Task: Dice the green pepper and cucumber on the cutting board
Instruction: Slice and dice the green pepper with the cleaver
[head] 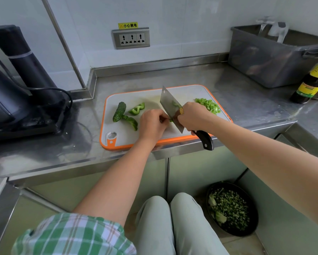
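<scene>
My feed shows the right hand (193,116) wrapped round the handle of the cleaver (170,107), blade edge down on the orange-rimmed cutting board (150,96), and the left hand (152,124) just beside the blade, fingers curled and pinching a small green pepper strip (171,120). Cucumber (119,111) lies uncut at the board's left, touching one of two larger pepper pieces (137,109); the diced pile (208,105) sits at the far right corner. A sauce bottle (312,80) and a grey tub (276,57) stand far right on the steel counter (228,85).
</scene>
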